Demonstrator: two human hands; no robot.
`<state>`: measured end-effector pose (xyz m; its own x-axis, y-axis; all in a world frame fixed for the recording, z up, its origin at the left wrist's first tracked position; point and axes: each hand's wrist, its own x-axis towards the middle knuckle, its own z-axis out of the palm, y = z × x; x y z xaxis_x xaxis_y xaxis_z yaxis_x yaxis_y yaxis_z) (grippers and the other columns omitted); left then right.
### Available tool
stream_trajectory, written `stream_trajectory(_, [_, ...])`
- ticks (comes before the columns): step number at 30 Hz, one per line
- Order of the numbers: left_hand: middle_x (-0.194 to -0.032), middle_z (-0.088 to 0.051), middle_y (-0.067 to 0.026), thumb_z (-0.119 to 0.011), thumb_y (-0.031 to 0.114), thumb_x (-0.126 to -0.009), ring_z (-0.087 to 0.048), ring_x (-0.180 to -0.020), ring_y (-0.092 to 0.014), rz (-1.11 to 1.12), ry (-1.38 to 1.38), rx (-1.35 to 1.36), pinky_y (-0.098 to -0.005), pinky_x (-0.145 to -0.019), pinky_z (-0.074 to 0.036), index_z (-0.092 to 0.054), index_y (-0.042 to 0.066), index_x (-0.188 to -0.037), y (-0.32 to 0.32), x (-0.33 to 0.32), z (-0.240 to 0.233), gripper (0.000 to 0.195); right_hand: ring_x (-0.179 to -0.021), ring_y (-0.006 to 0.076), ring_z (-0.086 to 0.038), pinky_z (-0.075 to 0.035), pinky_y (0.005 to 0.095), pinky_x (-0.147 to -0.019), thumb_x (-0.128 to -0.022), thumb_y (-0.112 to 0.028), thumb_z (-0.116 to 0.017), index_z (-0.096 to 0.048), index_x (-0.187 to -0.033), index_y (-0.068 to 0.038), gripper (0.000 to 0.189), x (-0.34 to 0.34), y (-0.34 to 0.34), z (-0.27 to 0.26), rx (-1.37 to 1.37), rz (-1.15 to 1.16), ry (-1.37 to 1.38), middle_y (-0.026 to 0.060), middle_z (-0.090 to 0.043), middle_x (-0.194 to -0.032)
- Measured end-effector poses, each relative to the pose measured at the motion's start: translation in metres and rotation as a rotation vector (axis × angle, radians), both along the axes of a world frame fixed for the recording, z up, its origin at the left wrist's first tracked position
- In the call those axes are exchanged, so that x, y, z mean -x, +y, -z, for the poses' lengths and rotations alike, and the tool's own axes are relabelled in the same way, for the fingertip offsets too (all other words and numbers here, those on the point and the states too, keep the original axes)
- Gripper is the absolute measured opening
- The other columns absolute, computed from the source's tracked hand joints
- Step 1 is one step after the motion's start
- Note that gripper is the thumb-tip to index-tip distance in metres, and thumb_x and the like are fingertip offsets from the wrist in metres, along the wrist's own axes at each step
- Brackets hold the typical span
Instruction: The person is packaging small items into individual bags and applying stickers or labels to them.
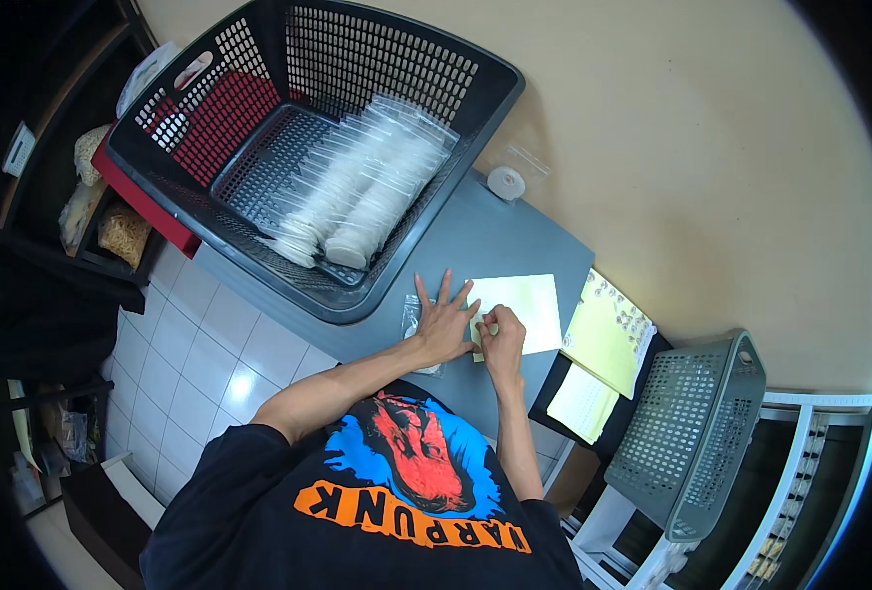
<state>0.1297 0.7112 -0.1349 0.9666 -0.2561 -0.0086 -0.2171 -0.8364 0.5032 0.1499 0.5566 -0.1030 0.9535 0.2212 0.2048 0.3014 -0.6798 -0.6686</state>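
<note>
My left hand (444, 324) lies flat with fingers spread, over a small clear plastic bag (411, 313) and the left edge of a pale yellowish sheet (528, 306). Most of the bag is hidden under this hand, but some white content shows at its edges. Bent over the left part of the same sheet, my right hand (503, 341) has its thumb and fingertips drawn together. Whether anything small sits between them is too fine to see. Both hands rest close together on the grey tabletop (473, 243).
A large dark plastic basket (406, 295) holds rows of clear bags (377, 177) with white round contents. By the wall lies another bagged white disc (506, 183). Yellow sticker sheets (605, 332) lie to the right, beside a grey-green basket (672, 428). Shelves (67, 118) stand left.
</note>
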Motion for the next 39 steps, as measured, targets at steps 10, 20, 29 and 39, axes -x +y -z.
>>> stream_trajectory(10, [-0.166,-0.034,-0.0206,-0.085,0.055,-0.072,-0.007,-0.155,-0.056,-0.001,0.033,-0.006,-0.0908,-0.104,0.005,-0.060,0.010,-0.145,-0.001,-0.001,-0.004,0.089,-0.073,0.0360,-0.065,-0.051,0.0440,-0.067,-0.073,0.012,-0.074,-0.057,-0.084,0.002,0.022,-0.011,0.004,-0.003,0.057,-0.030,0.005,0.0171,-0.062,-0.081])
stream_trajectory(20, [-0.166,-0.035,-0.0207,-0.085,0.055,-0.072,-0.009,-0.155,-0.055,-0.009,0.042,-0.002,-0.0903,-0.104,0.006,-0.061,0.011,-0.145,-0.001,-0.001,-0.003,0.088,-0.079,0.0467,-0.063,-0.051,0.0528,-0.067,-0.089,0.009,-0.058,-0.057,-0.096,0.004,0.009,-0.017,0.010,-0.008,0.134,-0.110,0.068,0.0247,-0.055,-0.093])
stream_trajectory(29, [-0.166,-0.034,-0.0202,-0.080,0.062,-0.075,-0.008,-0.156,-0.054,0.007,0.050,-0.036,-0.0895,-0.104,0.008,-0.059,0.012,-0.148,-0.001,-0.001,-0.003,0.092,-0.066,0.0344,-0.047,-0.040,0.0456,-0.062,-0.082,0.015,-0.059,-0.048,-0.082,0.002,0.017,-0.017,0.002,0.002,-0.054,-0.113,0.023,0.0170,-0.047,-0.079])
stream_trajectory(39, [-0.166,-0.033,-0.0219,-0.083,0.061,-0.073,-0.010,-0.155,-0.054,0.008,-0.008,0.001,-0.0886,-0.106,0.007,-0.059,0.009,-0.147,0.002,0.001,0.001,0.093,-0.067,0.0160,-0.045,-0.043,0.0316,-0.062,-0.081,0.017,-0.066,-0.039,-0.079,-0.002,0.034,-0.016,-0.014,0.012,-0.189,-0.012,0.125,0.0073,-0.041,-0.074])
